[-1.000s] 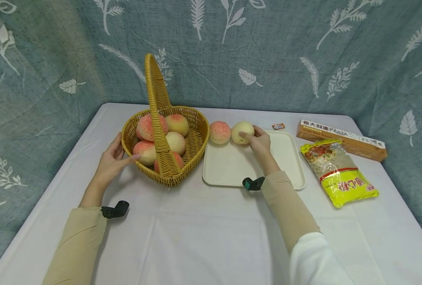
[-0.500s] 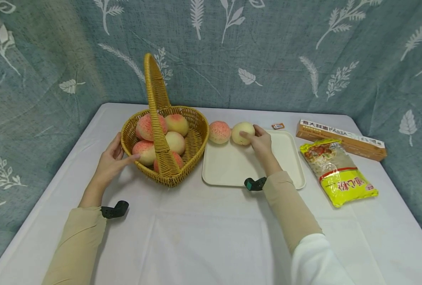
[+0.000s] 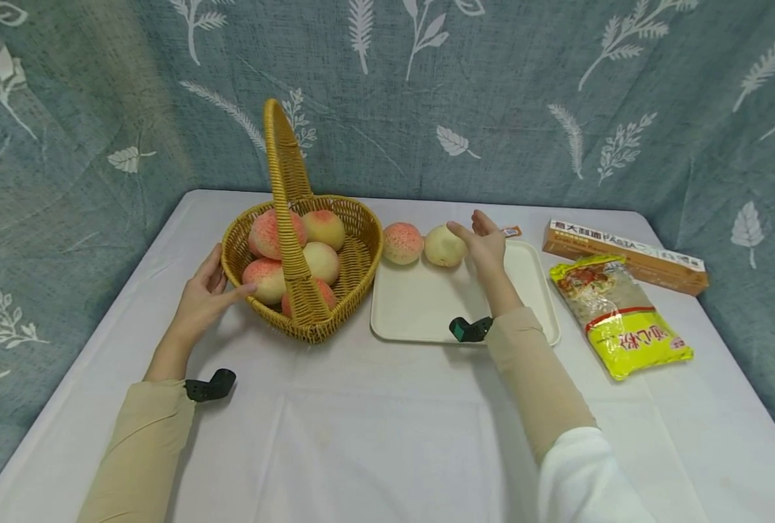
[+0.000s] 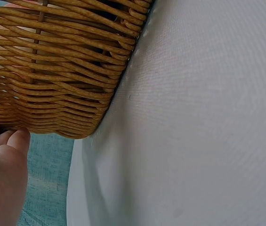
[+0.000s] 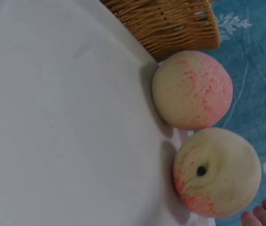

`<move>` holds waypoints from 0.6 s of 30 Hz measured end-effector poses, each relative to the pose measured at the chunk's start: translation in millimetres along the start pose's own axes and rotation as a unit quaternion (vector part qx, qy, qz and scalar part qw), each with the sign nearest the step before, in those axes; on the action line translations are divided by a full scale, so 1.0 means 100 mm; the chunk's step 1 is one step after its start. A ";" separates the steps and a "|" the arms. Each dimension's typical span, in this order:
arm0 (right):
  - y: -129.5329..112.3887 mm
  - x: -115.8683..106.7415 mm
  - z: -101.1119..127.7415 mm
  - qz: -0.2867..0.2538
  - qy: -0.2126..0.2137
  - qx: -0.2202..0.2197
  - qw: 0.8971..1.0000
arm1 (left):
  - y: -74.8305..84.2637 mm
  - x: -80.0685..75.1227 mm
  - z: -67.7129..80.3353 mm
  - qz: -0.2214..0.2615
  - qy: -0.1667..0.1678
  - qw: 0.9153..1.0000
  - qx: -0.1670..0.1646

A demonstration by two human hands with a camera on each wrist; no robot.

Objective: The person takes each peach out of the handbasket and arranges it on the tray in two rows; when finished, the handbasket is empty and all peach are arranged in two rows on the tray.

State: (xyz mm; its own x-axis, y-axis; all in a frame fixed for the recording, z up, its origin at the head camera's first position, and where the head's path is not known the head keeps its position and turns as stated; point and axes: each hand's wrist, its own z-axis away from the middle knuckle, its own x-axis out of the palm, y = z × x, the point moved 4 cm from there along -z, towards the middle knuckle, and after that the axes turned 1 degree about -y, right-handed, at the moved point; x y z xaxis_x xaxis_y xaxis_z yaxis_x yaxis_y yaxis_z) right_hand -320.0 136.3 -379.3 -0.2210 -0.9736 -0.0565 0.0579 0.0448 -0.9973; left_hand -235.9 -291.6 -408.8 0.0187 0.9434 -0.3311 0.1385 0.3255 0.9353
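A wicker basket (image 3: pixel 361 261) with a tall handle holds several peaches (image 3: pixel 322 260). My left hand (image 3: pixel 205 296) rests against its left wall with straight fingers; the left wrist view shows fingertips (image 4: pixel 10 141) touching the weave (image 4: pixel 62 70). Two peaches lie at the far left edge of a cream tray (image 3: pixel 426 305): a pink one (image 3: pixel 403 242) and a pale one (image 3: pixel 444 245). My right hand (image 3: pixel 485 240) hovers just right of the pale peach (image 5: pixel 216 172), fingers spread and apart from it. The pink peach (image 5: pixel 192 89) sits beside the basket.
A yellow noodle packet (image 3: pixel 622 312) and a long pasta box (image 3: pixel 622 254) lie right of the tray. A small sachet (image 3: pixel 511 231) sits behind the tray. The patterned curtain closes off the back and sides.
My right hand has let go of the pale peach and lifted slightly away to its right. The peach stays on the tray. My left hand has not moved.
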 end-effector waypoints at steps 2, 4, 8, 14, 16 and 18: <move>-0.05 0.03 0.02 -0.008 -0.003 -0.013 1.000 | 0.07 0.02 0.02 0.001 -0.001 1.000 -0.004; -0.09 0.07 0.04 -0.012 -0.008 -0.023 1.000 | 0.13 0.03 0.04 0.009 0.001 1.000 -0.005; -0.17 0.18 0.08 -0.009 -0.025 -0.044 0.999 | 0.18 0.04 0.06 0.015 -0.004 1.000 0.000; -0.27 0.38 0.14 -0.008 -0.066 -0.074 0.995 | 0.12 0.02 0.04 0.002 -0.008 1.000 0.003; -0.29 0.47 0.18 -0.007 -0.080 -0.077 0.994 | 0.13 0.02 0.04 0.002 -0.004 1.000 -0.001; -0.31 0.55 0.22 -0.011 -0.094 -0.077 0.993 | 0.09 0.02 0.03 0.004 -0.006 1.000 0.000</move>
State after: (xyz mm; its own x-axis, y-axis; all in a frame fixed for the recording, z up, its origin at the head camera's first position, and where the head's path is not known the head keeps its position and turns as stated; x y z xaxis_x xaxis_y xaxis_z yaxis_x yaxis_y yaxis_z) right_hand -312.3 76.5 -350.9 -0.0352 -0.9986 -0.0384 -0.0978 0.0417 -0.9943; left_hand -231.8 -287.1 -400.8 0.0306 0.9450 -0.3256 0.1374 0.3186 0.9379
